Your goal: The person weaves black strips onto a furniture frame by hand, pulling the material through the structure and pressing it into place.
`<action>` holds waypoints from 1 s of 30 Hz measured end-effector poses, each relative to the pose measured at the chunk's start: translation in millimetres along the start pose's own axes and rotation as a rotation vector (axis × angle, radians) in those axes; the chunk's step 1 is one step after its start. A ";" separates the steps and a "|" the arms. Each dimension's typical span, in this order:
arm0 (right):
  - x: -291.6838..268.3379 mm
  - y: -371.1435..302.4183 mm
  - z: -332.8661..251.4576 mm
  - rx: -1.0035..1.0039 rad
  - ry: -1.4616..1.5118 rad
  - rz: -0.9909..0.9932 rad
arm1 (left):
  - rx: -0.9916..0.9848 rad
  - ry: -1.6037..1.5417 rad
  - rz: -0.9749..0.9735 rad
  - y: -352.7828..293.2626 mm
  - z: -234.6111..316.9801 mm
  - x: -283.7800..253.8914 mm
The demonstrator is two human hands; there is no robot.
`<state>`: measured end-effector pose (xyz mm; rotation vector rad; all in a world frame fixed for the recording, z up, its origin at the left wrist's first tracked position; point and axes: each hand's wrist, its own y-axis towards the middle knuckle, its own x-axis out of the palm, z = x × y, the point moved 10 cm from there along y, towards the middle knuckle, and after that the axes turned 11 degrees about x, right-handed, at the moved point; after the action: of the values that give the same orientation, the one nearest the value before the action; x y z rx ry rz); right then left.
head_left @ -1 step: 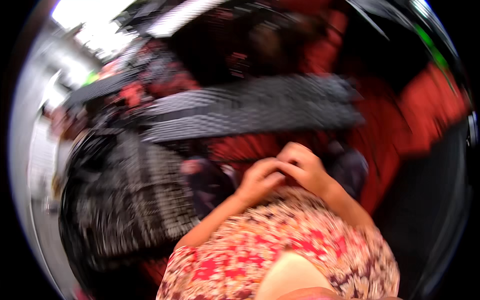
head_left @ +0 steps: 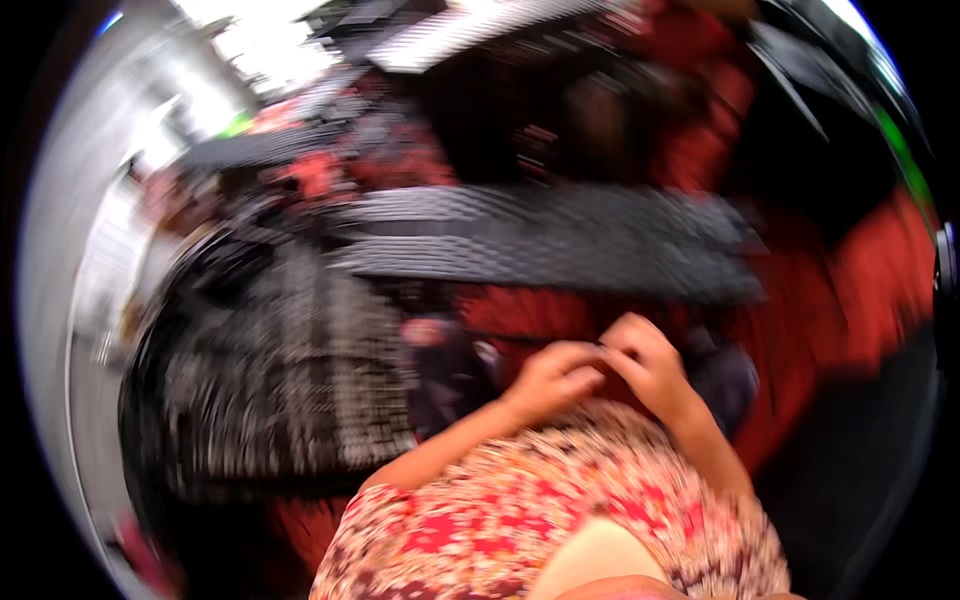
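Note:
My left hand (head_left: 555, 382) and my right hand (head_left: 648, 366) meet in front of my floral top (head_left: 520, 490). Their fingers are curled inward, and the fingertips come together. Motion blur smears the picture, and anything small between the fingers cannot be made out. Beyond the hands runs a long dark grey ridged band (head_left: 560, 240), apart from both of them. Dark clothing (head_left: 450, 375) shows to the left of my left hand, and another dark rounded shape (head_left: 728, 380) lies beside my right wrist.
To the left stands a large black and grey piece with a ribbed or woven look (head_left: 270, 370). Red surfaces (head_left: 800, 300) spread at the right. A pale bar (head_left: 480, 30) and dark shapes lie at the far side. A grey floor (head_left: 95, 430) borders the left.
The whole view has shifted, so the surroundings and my hands sit farther right and lower. My hands stay close together, and the overlap between their fingers looks slightly smaller.

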<state>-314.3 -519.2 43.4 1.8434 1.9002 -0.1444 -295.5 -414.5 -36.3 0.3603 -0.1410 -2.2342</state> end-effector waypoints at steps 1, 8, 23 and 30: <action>-3.3 -5.1 3.4 0.008 -0.028 0.019 | -0.106 -0.124 -0.039 -4.8 -1.9 9.9; 47.0 -27.3 22.5 0.090 -0.116 -0.265 | -0.339 -0.371 -0.127 -30.3 -21.8 15.9; 37.9 -52.5 49.0 0.609 0.425 -0.421 | -0.400 -0.383 -0.376 -20.4 -8.7 40.6; 46.0 -77.1 65.0 0.752 0.535 -0.556 | -0.278 -0.233 -0.377 -14.5 3.9 38.6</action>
<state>-370.0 -509.8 -51.9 1.8268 3.0179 -0.6887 -330.5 -435.2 -43.9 -0.0311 0.1263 -2.6210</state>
